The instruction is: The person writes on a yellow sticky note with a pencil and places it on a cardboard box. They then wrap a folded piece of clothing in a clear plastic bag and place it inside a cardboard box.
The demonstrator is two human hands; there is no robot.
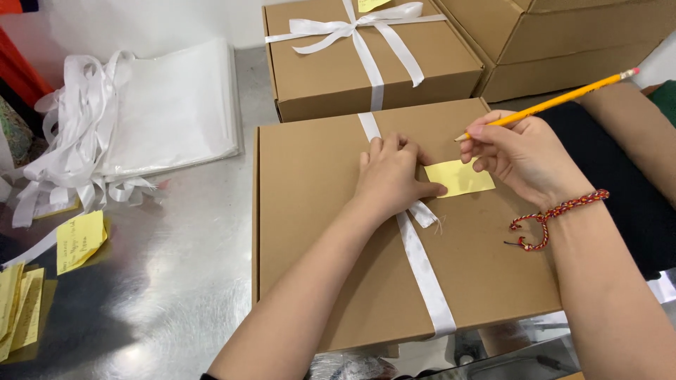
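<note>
Two hands on matte cardboard box (324, 232) | left hand (389, 176) grip flat, pressing yellow paper note (459, 177) | right hand (524, 158) grip pinching pencil (556, 102)

Left hand (391, 177) pins a yellow note (461, 177) to the ribboned box (317, 211) — right hand (517, 156) grips a pencil (556, 100).

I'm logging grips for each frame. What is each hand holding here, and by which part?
The right hand holds a yellow pencil near its tip. The left hand grips nothing; it presses a yellow note against the box.
</note>
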